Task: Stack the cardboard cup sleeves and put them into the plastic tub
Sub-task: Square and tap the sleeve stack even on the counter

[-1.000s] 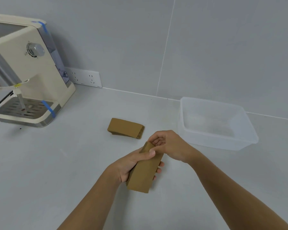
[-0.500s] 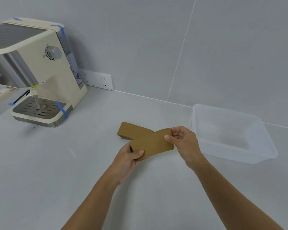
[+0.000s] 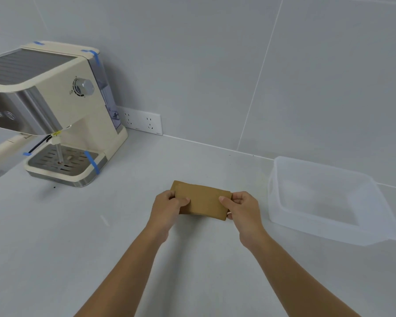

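A flat brown cardboard cup sleeve point(image 3: 204, 203) lies level between my two hands at the middle of the counter. My left hand point(image 3: 167, 208) pinches its left end and my right hand point(image 3: 244, 209) pinches its right end. Right beneath it, a corner of the other brown sleeves point(image 3: 177, 184) shows at the upper left; the rest of that pile is hidden. The clear plastic tub point(image 3: 325, 227) stands to the right of my hands with nothing in it.
A cream and steel coffee machine point(image 3: 55, 110) with blue tape strips stands at the back left on the grey counter point(image 3: 78, 248). A white wall socket strip point(image 3: 142, 121) sits low on the tiled wall behind.
The held sleeve has turned from upright to level and moved forward over the pile on the counter. My right hand has shifted to its right end.
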Motion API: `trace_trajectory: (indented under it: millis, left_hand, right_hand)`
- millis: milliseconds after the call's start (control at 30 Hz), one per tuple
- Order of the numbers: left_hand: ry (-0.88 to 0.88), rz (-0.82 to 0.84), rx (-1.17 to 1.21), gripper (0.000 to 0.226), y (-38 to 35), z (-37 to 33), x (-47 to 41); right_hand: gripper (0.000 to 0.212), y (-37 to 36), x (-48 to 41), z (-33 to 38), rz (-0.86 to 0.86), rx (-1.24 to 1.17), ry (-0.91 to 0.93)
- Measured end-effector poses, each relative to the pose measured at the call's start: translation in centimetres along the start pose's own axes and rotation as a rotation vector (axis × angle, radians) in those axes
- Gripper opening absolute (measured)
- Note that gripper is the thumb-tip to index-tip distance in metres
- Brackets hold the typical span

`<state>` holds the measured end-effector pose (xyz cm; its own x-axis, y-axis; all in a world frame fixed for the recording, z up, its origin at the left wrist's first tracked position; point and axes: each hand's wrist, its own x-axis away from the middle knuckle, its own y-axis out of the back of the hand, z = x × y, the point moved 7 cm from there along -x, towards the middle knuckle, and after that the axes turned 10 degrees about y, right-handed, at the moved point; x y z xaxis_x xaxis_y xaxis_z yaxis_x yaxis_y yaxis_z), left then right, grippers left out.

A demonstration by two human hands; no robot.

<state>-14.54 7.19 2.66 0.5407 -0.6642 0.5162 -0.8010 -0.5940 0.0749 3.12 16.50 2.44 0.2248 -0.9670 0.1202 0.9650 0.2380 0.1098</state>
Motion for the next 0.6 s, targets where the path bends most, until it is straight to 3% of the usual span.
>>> trace_trajectory:
  millis: [333, 600]
  left_hand:
    - [0.034, 0.025, -0.269, 0.008, 0.6, -3.6, -4.2]
    - [0.062, -0.031, -0.315, 0.024, 2.0, -2.3, -6.3]
  right_hand:
    - [0.019, -2.1, -3.1, -0.3, 0.021, -0.004, -0.132]
    - [0.022, -2.7, -3.6, -1.7, 0.082, 0.122, -0.177]
